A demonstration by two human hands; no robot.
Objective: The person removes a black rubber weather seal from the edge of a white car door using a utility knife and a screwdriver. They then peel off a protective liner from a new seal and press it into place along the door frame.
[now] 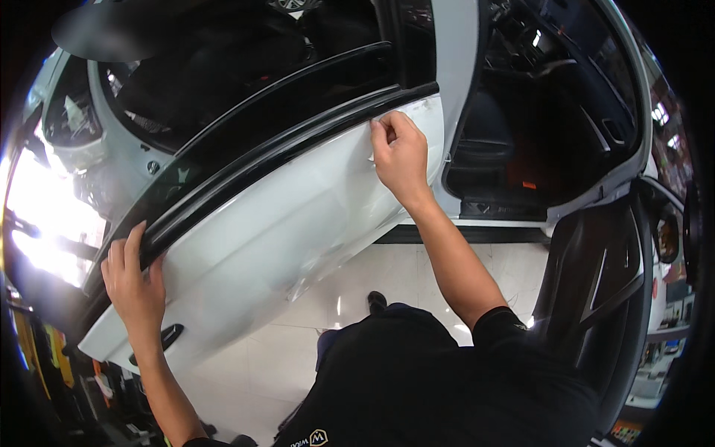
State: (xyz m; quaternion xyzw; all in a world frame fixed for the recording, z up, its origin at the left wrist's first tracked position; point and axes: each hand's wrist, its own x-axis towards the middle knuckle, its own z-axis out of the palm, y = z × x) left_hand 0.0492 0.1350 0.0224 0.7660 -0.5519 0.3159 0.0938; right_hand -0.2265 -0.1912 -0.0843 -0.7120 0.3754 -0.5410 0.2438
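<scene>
An opened white car door (pixel 246 231) stretches diagonally before me, its window glass lowered partway. Black trim (pixel 275 153) runs along the base of the window. At the left end, my left hand (pixel 136 287) straddles this trim, thumb on the near side and fingers over the far side. My right hand (pixel 401 156) is closed in a pinch at the door's upper right, just below the trim; whatever lies between the fingertips is too small to make out. Clear, wrinkled film (pixel 302 287) shows along the door's lower edge. A black door handle (pixel 171 337) sits below my left hand.
Behind the door is the dark car interior, with a side mirror (pixel 72 123) at far left. Another open door (pixel 596 290) with a black inner panel stands at right. Pale tiled floor (pixel 261 372) lies below. Shelved items (pixel 59 357) crowd the lower left.
</scene>
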